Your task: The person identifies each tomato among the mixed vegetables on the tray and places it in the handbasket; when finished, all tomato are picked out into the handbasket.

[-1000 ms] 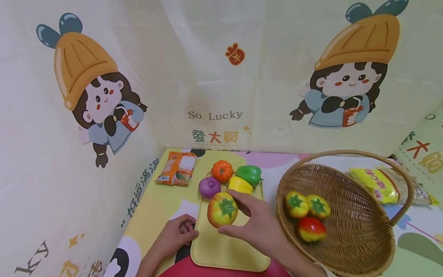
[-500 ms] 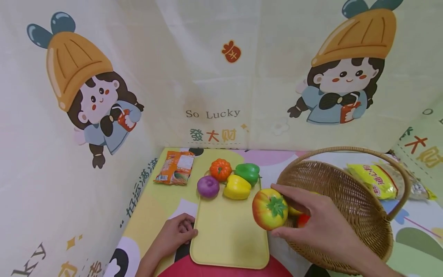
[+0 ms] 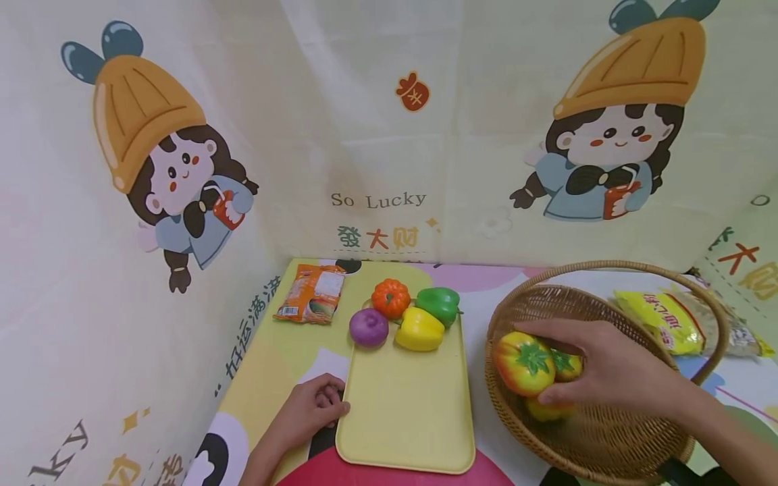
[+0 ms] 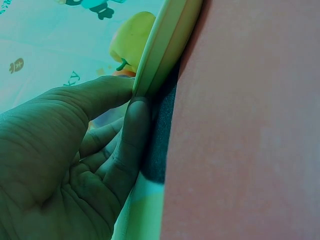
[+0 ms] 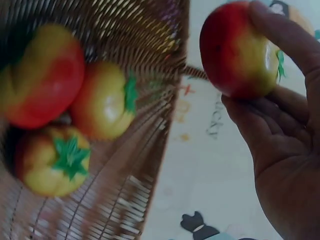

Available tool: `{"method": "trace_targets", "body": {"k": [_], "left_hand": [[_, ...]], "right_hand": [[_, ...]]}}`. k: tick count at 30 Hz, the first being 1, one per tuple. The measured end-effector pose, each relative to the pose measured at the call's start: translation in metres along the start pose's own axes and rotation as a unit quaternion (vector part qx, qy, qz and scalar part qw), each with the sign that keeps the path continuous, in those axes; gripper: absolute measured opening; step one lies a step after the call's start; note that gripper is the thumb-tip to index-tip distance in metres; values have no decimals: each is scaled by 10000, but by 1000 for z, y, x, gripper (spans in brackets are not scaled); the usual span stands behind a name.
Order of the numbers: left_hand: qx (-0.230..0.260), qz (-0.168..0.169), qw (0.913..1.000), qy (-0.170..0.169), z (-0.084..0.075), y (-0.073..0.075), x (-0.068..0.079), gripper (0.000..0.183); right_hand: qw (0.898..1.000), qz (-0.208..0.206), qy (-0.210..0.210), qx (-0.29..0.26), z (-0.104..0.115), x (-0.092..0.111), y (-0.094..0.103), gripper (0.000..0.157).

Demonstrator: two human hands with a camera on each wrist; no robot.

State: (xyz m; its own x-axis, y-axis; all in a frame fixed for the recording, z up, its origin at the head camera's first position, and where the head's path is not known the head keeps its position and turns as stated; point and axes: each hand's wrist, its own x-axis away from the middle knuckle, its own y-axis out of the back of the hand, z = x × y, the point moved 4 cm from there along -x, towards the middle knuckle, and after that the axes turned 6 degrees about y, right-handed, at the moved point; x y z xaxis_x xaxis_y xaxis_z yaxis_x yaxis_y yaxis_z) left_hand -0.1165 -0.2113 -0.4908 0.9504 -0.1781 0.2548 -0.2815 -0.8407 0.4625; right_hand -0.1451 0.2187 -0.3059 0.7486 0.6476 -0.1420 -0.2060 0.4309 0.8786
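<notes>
My right hand (image 3: 608, 368) holds a toy tomato (image 3: 516, 363), yellow and red with a green leaf top, between thumb and fingers. In the head view it overlaps the left part of the wicker basket (image 3: 626, 439). Several more toy tomatoes lie in that basket; in the right wrist view one tomato (image 5: 70, 162) shows its green leaf. My left hand (image 3: 311, 410) pinches the left edge of the yellow tray (image 3: 407, 412) between thumb and finger, seen close in the left wrist view at the tray rim (image 4: 160, 50).
At the tray's far end sit an orange pumpkin (image 3: 391, 299), a purple onion-like vegetable (image 3: 368, 328), a yellow bell pepper (image 3: 419, 329) and a green one (image 3: 439, 305). An orange packet (image 3: 311, 294) lies behind left. A yellow packet (image 3: 662, 320) lies behind the basket's tall arched handle (image 3: 608, 265).
My right hand has carried the toy tomato from over the tray rightward to the basket. The left hand stays at the tray's edge.
</notes>
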Motion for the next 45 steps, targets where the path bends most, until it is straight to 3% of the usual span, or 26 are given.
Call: {"method": "trace_targets", "body": {"k": [5, 9, 17, 30, 45], "left_hand": [[-62, -17, 10000, -8, 1, -1, 0, 34], [-54, -36, 10000, 7, 1, -1, -1, 35], [-74, -58, 10000, -10, 1, 0, 0, 35], [-197, -77, 9998, -31, 2, 1, -1, 34], [-227, -99, 9997, -4, 0, 1, -2, 34]], "right_hand": [[9983, 472, 248, 237, -17, -7, -1, 79], [9958, 807, 410, 126, -25, -13, -8, 76], [9889, 1460, 261, -125, -39, -23, -25, 79], [9860, 1582, 266, -445, -61, -27, -45, 77], [9867, 1581, 278, -249, -74, -31, -54, 80]]}}
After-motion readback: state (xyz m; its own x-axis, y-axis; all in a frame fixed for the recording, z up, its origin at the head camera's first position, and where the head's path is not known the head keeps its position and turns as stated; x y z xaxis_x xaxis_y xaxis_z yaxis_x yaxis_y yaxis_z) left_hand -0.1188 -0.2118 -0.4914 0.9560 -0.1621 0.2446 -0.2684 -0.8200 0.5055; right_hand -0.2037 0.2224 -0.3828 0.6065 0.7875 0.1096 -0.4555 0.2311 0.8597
